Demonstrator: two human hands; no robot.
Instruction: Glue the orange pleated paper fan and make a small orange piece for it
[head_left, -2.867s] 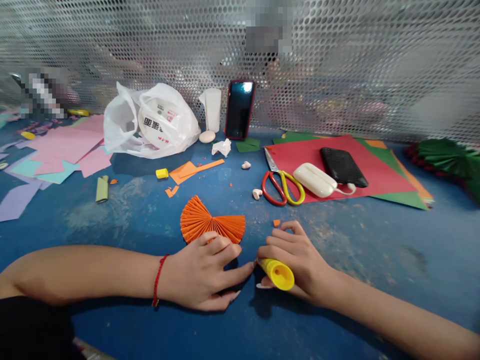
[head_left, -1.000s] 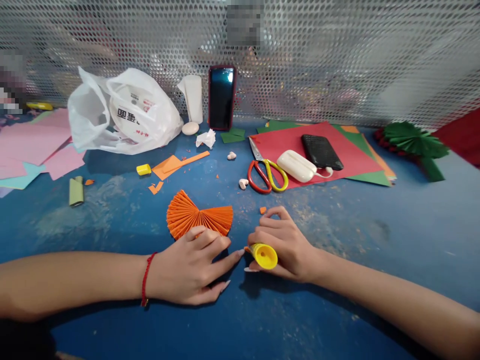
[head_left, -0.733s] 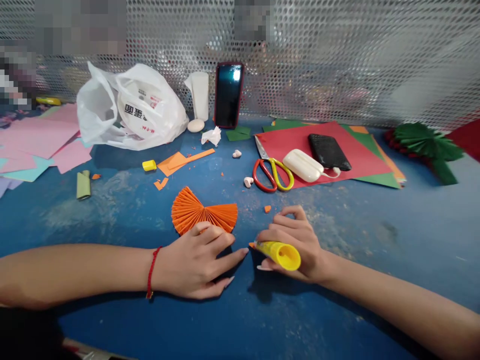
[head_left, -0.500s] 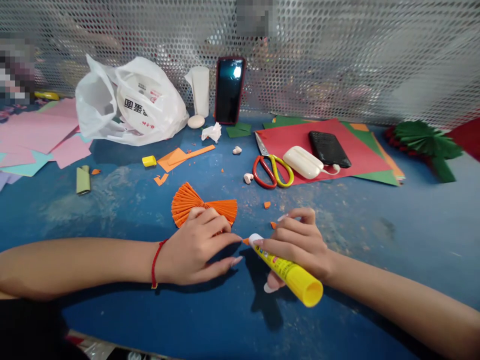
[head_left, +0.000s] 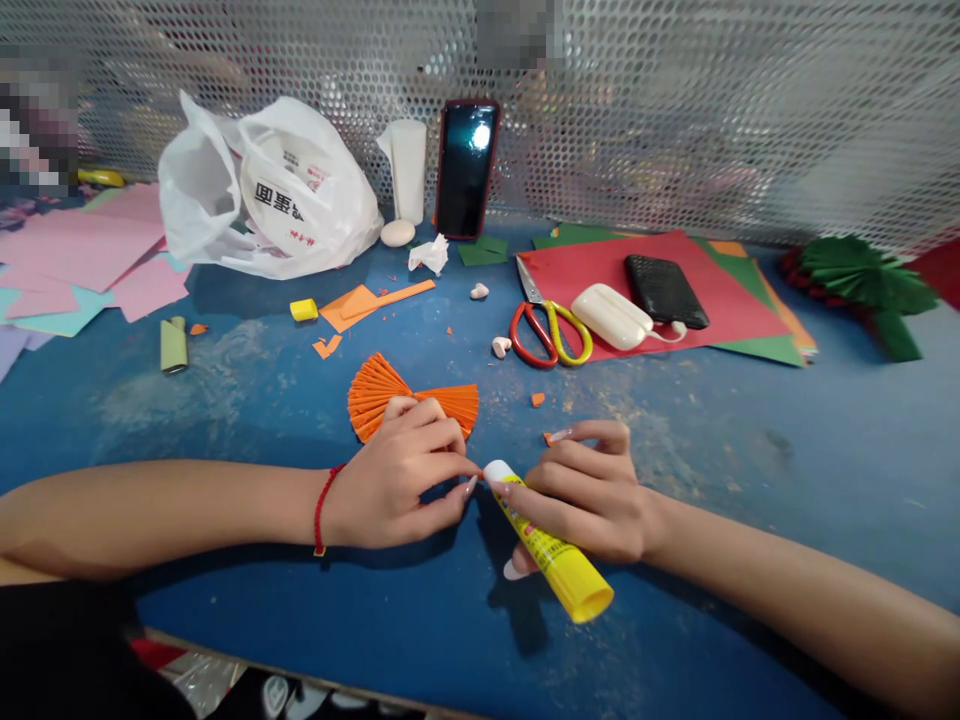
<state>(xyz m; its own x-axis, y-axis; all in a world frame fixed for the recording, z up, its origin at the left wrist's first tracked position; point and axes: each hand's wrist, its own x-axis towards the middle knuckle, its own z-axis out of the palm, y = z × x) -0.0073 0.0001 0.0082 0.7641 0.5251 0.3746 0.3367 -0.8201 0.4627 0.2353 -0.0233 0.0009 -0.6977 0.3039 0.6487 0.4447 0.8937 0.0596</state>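
My right hand is closed around a yellow glue stick, tilted with its white tip toward my left hand. Thumb and forefinger of the left hand pinch a small orange paper piece, mostly hidden, right at the glue tip. Behind the left knuckles lies a pleated orange paper fan, spread like a bow and partly covered by the fingers. An orange paper scrap lies beyond the right hand, and the yellow glue cap is farther left.
Red-and-yellow-handled scissors, a white earphone case and a black case lie around red paper. Toward the back are a white plastic bag and an upright phone. A lighter lies left; green pleated paper lies right.
The glue stick has shifted left, its tip now close against the left fingertips. My left thumb has closed up toward the forefinger. The view has tilted slightly downward.
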